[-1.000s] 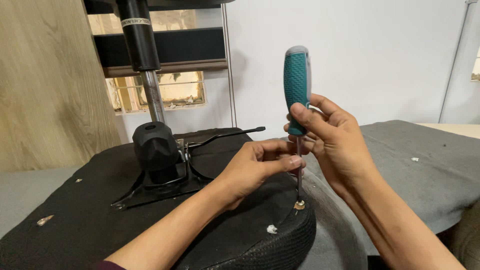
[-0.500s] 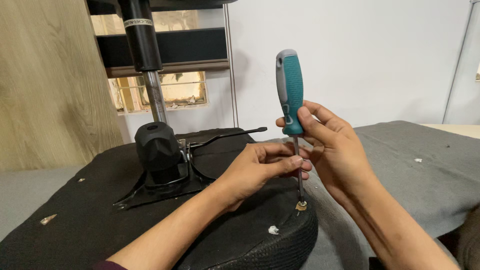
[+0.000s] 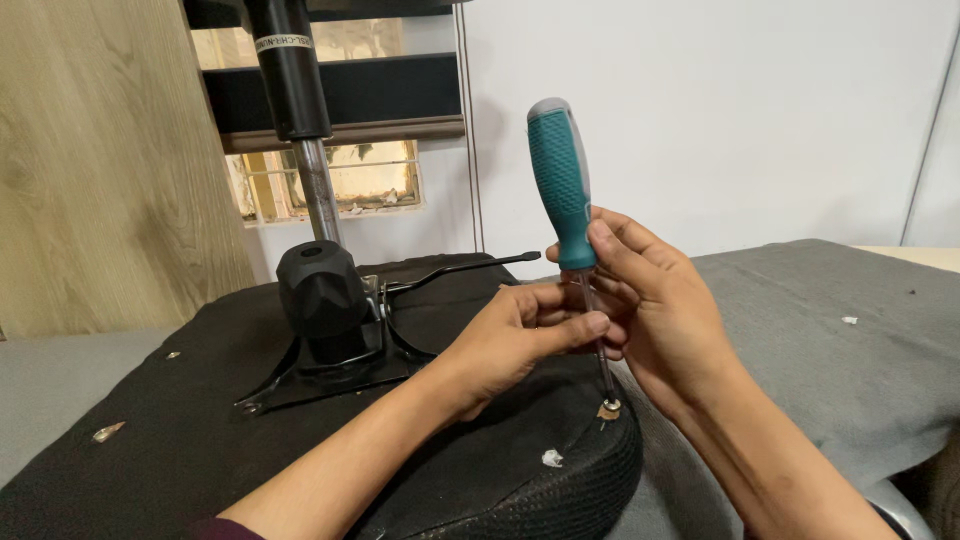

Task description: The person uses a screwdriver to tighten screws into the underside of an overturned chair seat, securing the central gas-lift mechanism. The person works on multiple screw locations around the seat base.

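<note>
Teal-handled screwdriver stands upright in your right hand, clenched at the handle's base; your left hand pinches its shaft. Just below both, the tip sits in a brass screw on the black upturned seat underside. You're mid-driving; next calls for steady downward pressure.

Open seat bottom lies left of the hands, but the black mechanism with its upright gas cylinder and lever blocks the far middle.
</note>
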